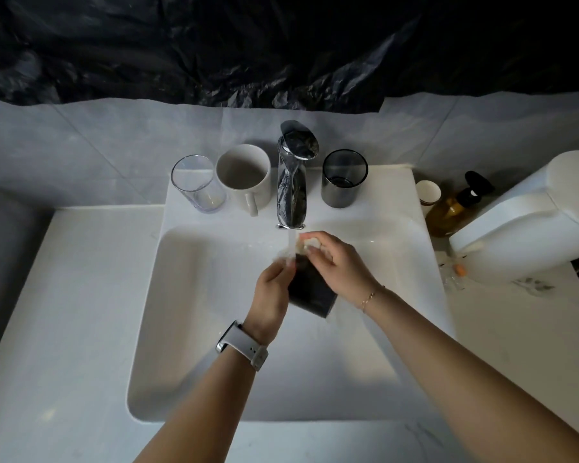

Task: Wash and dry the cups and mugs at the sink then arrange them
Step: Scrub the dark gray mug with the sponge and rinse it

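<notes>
Over the white sink basin [188, 329] I hold a dark cup [310, 292] tilted under the running water of the chrome faucet [293, 182]. My left hand [271, 295] grips the cup's left side. My right hand [340, 265] curls over its rim and pinches a small pale sponge or cloth [310, 242] at the mouth. Behind the basin stand a clear glass [198, 183], a white mug [244, 177] with its handle toward me, and a smoky grey glass [343, 178].
Right of the sink stand a small paper cup [428, 192], an amber pump bottle [455, 205] and a large white container [528, 222]. Small items lie on the counter [455, 272]. Black plastic sheeting [281, 45] covers the wall above.
</notes>
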Demonstrator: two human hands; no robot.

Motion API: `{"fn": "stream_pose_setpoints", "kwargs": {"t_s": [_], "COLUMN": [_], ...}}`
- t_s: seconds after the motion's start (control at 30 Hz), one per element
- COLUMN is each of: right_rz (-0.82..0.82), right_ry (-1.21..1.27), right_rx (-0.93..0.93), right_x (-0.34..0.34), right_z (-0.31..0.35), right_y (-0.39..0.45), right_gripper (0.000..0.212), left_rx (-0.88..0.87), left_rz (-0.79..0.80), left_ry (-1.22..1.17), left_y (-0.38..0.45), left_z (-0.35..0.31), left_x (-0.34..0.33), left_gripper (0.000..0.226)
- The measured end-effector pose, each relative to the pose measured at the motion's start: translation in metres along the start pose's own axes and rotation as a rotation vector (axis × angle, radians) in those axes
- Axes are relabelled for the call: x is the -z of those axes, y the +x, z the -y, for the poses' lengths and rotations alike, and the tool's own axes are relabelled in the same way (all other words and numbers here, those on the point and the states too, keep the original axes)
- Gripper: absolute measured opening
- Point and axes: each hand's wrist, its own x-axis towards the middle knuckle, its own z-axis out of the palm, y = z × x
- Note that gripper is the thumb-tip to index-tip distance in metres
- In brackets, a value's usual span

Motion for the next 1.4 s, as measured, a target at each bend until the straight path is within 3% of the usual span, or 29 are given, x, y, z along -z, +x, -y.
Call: {"fn": "stream_pose_setpoints", "kwargs": {"t_s": [0.07,0.23,0.3,0.4,0.47,0.57,0.73,0.9,1.0,1.07,1.2,1.3,1.4], "right_rz": [0.000,0.136,0.136,0.100,0.062,0.152,0.118,0.199,0.177,0.139,0.060,-0.026,-0.153], "right_ry": [0.014,-0.086,-0.129,-0.092,-0.076,-0.068,0.046,0.002,0.029,0.110,0.539,0.991,1.101], "right_rx": [-0.022,0.314,0.265,0.019,0.077,0.260,-0.146,0.212,0.025,-0.137,-0.287,-0.392,-0.397], "right_x": [0.003,-0.004,-0.007,-0.001,0.001,-0.009,-0.014,-0.026,-0.031,-0.025,-0.009,0.002,0.006], "right_z": [-0.005,0.018,0.023,0.013,0.018,0.040,0.027,0.042,0.033,0.021,0.010,0.006,0.010], "right_y": [-0.003,-0.012,0.004,0.018,0.005,-0.004,0.041,0.010,0.031,0.029,0.000,-0.002,0.003], "right_gripper": [0.022,0.036,0.033,0.026,0.029,0.039,0.031,0.041,0.036,0.033,0.021,0.029,0.035], "left_rx": [-0.002,0.009,-0.006,-0.082,-0.100,-0.075,-0.103,-0.056,-0.061,-0.050,0.000,0.124,0.234], "left_rz": [-0.050,-0.028,-0.050,-0.093,-0.106,-0.139,-0.140,-0.228,-0.209,-0.202,-0.156,-0.104,-0.086], "left_ry": [-0.007,0.011,0.005,0.044,0.066,0.038,0.064,0.038,0.080,0.090,-0.069,-0.363,-0.647], "left_y": [0.003,0.001,0.000,0.002,0.004,0.006,0.011,0.017,0.017,0.016,0.010,0.009,0.012], "left_z": [-0.001,-0.010,-0.011,-0.011,-0.012,-0.013,-0.026,-0.024,-0.019,-0.019,-0.012,-0.008,-0.007], "left_x": [0.003,0.006,0.005,0.009,0.016,0.022,0.028,0.038,0.036,0.037,0.040,0.029,0.009], "left_gripper": [0.032,0.029,0.032,0.039,0.042,0.037,0.042,0.029,0.043,0.051,0.036,0.034,0.037]}}
